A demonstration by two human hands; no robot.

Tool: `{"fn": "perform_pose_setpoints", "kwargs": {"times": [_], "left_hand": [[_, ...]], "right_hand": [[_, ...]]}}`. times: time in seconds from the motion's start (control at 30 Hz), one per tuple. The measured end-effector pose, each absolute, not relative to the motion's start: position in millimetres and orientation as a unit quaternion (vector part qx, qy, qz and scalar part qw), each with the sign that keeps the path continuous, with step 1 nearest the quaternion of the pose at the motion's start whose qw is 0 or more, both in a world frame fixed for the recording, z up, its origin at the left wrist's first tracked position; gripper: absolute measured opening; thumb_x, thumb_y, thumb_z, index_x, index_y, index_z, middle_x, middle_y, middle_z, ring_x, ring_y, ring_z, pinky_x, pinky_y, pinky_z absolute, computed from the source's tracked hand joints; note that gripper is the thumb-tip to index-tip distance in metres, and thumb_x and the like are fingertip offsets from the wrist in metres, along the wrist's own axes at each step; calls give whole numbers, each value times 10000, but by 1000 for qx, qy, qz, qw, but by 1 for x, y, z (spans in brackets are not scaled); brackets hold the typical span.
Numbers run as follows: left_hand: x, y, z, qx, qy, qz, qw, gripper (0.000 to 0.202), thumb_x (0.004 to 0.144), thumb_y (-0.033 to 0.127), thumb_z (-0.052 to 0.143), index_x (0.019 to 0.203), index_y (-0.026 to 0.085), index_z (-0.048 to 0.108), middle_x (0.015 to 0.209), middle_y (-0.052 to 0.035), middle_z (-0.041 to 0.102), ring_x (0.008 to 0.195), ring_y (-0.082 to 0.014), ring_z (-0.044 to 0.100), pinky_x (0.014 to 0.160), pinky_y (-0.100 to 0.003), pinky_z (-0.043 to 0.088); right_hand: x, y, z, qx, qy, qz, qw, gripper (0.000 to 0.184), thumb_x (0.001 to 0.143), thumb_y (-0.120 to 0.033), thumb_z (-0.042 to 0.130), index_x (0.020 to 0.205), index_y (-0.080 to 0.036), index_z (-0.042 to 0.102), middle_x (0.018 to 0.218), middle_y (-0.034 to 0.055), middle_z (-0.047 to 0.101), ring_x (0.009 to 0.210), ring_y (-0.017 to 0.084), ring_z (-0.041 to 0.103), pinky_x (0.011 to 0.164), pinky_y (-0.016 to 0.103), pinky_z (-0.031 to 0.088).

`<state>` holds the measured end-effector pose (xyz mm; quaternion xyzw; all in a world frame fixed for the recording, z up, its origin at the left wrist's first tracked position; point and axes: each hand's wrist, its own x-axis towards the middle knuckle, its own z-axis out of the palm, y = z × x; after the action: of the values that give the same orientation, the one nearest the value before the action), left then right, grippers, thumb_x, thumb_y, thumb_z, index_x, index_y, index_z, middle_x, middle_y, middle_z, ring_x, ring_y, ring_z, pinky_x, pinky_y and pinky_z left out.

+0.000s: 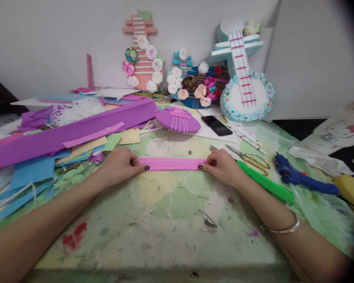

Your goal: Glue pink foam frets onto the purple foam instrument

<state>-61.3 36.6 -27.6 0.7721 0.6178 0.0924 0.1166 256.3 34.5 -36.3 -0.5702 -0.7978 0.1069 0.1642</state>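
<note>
A strip of pink crepe-like paper [173, 164] stretches level between my two hands, over the middle of the paint-stained table. My left hand [122, 164] pinches its left end between thumb and fingers. At the right end my right hand [221, 164] grips it the same way, thumb toward me. Lengthwise creases or folds run along the strip. Just beyond it lies a purple oval piece [178, 121] with white strings and pink bars. Close to my right hand are a green utility knife [265, 181] and gold-handled scissors [255, 160].
Rolled purple paper [76, 129] and cut scraps [32, 171] cover the left side. A black phone [216, 125] lies behind the strip. A blue glue gun [303, 175] rests at right. Decorated instrument-shaped crafts, including a pale blue one [246, 78], lean against the wall.
</note>
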Motion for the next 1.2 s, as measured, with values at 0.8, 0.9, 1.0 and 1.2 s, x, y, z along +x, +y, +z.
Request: {"fn": "perform_pose_setpoints", "kwargs": {"times": [0.8,0.9,1.0,1.2], "left_hand": [[-51,21,-31,898,388,204,43,267,803,77,391,730,172,629,783,-44,581,761,-167,509,706,-311,367],[-51,21,-30,902,381,199,32,227,795,92,427,754,173,635,808,-45,607,782,-174,523,734,-324,382],[-51,19,-29,902,391,179,27,183,790,125,461,787,177,636,825,-45,633,823,-192,534,770,-344,392],[-50,20,-26,899,408,153,45,194,861,265,472,814,181,640,823,-52,659,833,-199,549,778,-336,417]], "right_hand": [[258,27,-36,-355,-897,68,253,240,783,-30,535,843,-187,707,820,74,592,833,206,460,752,358,413],[258,25,-34,-357,-898,73,248,182,769,-86,591,859,-179,718,823,78,597,830,209,465,738,361,414],[258,27,-34,-367,-893,74,251,140,798,-136,601,840,-185,725,807,77,601,827,209,471,730,358,417],[259,30,-36,-385,-890,70,236,134,816,-147,587,826,-199,710,813,75,611,827,210,481,732,356,422]]}}
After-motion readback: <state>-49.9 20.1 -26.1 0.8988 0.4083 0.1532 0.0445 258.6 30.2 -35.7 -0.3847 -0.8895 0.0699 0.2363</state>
